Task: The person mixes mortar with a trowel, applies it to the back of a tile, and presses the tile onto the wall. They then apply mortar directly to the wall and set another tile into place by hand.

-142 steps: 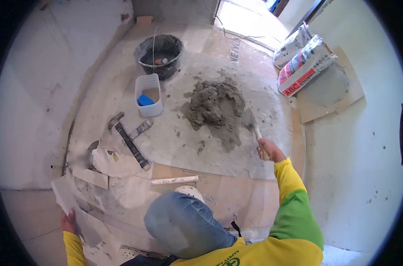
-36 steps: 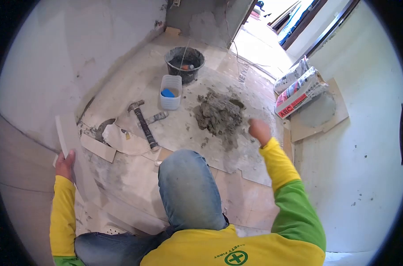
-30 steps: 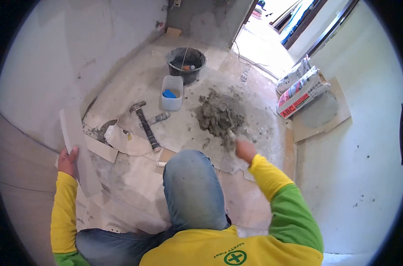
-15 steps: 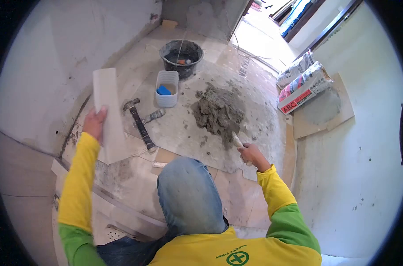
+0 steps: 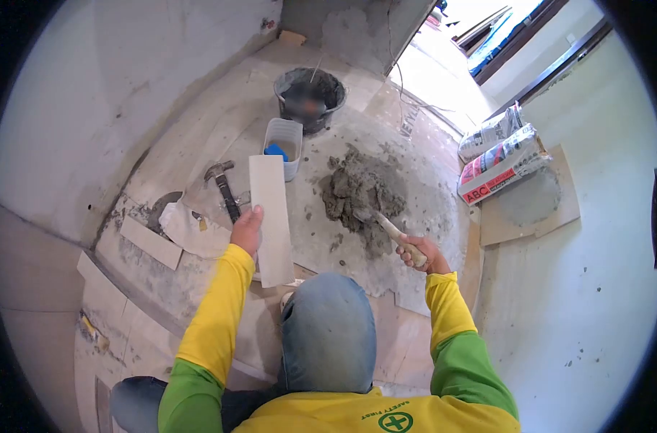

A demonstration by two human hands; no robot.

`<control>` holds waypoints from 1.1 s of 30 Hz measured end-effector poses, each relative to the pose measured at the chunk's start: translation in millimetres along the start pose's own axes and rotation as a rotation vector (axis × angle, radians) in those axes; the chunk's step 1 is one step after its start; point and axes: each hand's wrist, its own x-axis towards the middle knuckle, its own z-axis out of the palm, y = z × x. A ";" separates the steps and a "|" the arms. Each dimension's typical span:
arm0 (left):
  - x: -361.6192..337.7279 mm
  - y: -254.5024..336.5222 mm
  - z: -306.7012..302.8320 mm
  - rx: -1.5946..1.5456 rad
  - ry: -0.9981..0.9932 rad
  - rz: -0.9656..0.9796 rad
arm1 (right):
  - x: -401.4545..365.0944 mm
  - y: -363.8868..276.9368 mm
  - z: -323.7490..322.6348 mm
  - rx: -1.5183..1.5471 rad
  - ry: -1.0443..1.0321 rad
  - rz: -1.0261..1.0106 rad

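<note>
My left hand point(image 5: 247, 229) grips a long, narrow strip of pale tile point(image 5: 273, 216) by its left edge, holding it upright in view above the floor. Wrapped around the light handle of a trowel point(image 5: 398, 236) is my right hand point(image 5: 425, 254). The trowel's tip meets the near side of a heap of wet grey mortar point(image 5: 364, 180), and the mortar partly hides its blade. Left of the tile strip lies a hammer point(image 5: 224, 189), its lower handle near my left hand. Behind the strip's top stands a whitish plastic tub point(image 5: 293, 132) with a blue sponge-like piece point(image 5: 276, 151) inside.
A black bucket point(image 5: 279, 85) stands behind the tub. Two bags, the nearer marked ABC point(image 5: 500, 164), sit by the right wall near a stained board point(image 5: 568, 198). Another tile strip point(image 5: 150, 242) lies at left beside a crumpled white sheet point(image 5: 186, 229). A doorway opens at the upper right.
My left hand has brought the tile strip rightward, in front of the tub. The trowel has tilted, its handle now showing more fully and its tip at the mortar. The view has shifted slightly.
</note>
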 end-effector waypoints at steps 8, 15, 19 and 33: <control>13.0 -16.5 12.3 0.142 0.039 0.072 | -4.6 40.2 41.9 -0.252 0.070 -0.205; 23.8 -35.1 4.2 0.226 0.098 0.040 | -36.8 63.8 83.2 -0.120 0.205 -0.396; 29.1 -45.8 15.2 0.099 0.105 -0.036 | -29.2 71.0 72.4 -0.664 0.555 -0.641; -2.7 7.3 28.3 0.185 0.049 -0.099 | -19.4 71.7 40.2 -0.866 0.651 -0.236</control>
